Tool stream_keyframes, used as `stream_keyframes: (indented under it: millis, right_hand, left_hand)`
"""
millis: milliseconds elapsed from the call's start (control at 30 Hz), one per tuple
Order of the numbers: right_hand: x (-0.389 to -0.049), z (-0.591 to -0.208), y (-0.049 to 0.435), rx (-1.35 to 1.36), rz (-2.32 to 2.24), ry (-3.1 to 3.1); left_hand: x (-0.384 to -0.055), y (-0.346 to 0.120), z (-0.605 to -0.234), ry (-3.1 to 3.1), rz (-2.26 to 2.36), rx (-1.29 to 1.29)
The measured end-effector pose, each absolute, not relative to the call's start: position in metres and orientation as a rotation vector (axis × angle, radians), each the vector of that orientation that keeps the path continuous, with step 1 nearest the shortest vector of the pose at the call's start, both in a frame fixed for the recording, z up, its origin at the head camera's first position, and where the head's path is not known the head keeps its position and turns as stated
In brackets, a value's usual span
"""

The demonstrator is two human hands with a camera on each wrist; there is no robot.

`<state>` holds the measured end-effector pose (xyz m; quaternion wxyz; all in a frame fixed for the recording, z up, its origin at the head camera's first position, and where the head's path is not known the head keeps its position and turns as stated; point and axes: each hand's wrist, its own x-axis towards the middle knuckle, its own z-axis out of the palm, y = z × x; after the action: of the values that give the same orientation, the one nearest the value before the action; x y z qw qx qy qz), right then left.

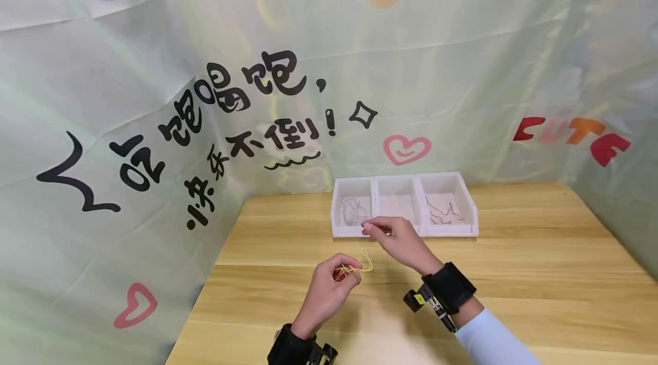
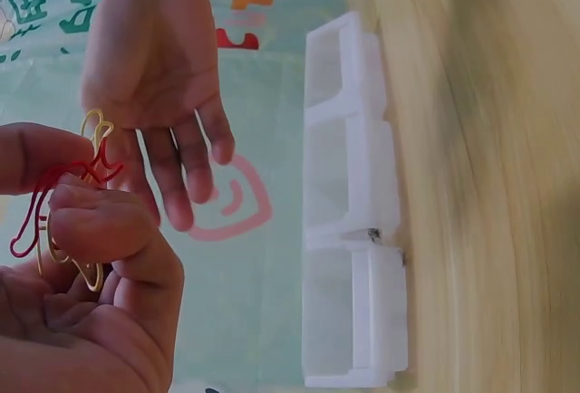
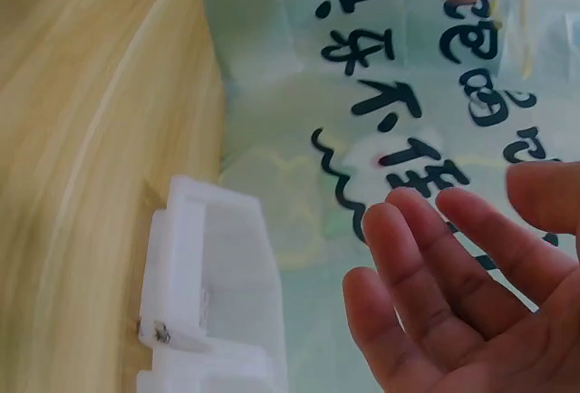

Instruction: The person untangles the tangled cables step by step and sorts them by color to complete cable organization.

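My left hand (image 1: 326,288) pinches a small bunch of red and yellow wire pieces, which look like shaped paper clips, between thumb and fingers. In the left wrist view a red clip (image 2: 38,196) bends out over the fingers, and a yellow clip (image 2: 96,119) loops up above the thumb. My right hand (image 1: 403,242) hovers at the front of the white three-part bin (image 1: 452,231), overlapping its left and middle compartments in the head view. Its fingers (image 3: 408,271) are spread and loosely bent, and nothing shows between them in the right wrist view.
Thin pale wire pieces (image 1: 354,211) lie in the left compartment, and red wire pieces (image 1: 443,215) in the right one. The bin stands at the back of the wooden table (image 1: 540,285). A printed cloth (image 1: 462,79) hangs behind and at both sides.
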<state>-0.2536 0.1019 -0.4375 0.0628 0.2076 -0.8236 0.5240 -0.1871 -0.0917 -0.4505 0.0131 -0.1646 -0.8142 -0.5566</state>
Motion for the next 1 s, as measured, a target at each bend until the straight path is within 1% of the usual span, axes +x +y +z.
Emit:
stream_keyframes:
  millis: [267, 533, 633, 833, 1000]
  right_hand:
    - [-0.225, -0.436, 0.107, 0.760, 1.774, -2.453]
    - [-0.204, -0.436, 0.105, 0.880, 1.667, -2.446]
    - [-0.199, -0.438, 0.104, 0.887, 1.619, -2.445]
    - [-0.195, -0.441, 0.104, 0.882, 1.531, -2.474]
    - [-0.192, -0.441, 0.109, 0.949, 1.500, -2.516]
  left_hand:
    - [-0.189, -0.090, -0.453, -2.512, -1.739, -0.530]
    - [-0.174, -0.084, -0.422, -2.479, -1.795, -0.568]
    - [-0.172, -0.081, -0.418, -2.477, -1.740, -0.578]
    - [-0.183, -0.081, -0.440, -2.446, -1.738, -0.613]
    - [-0.187, -0.082, -0.451, -2.459, -1.751, -0.604]
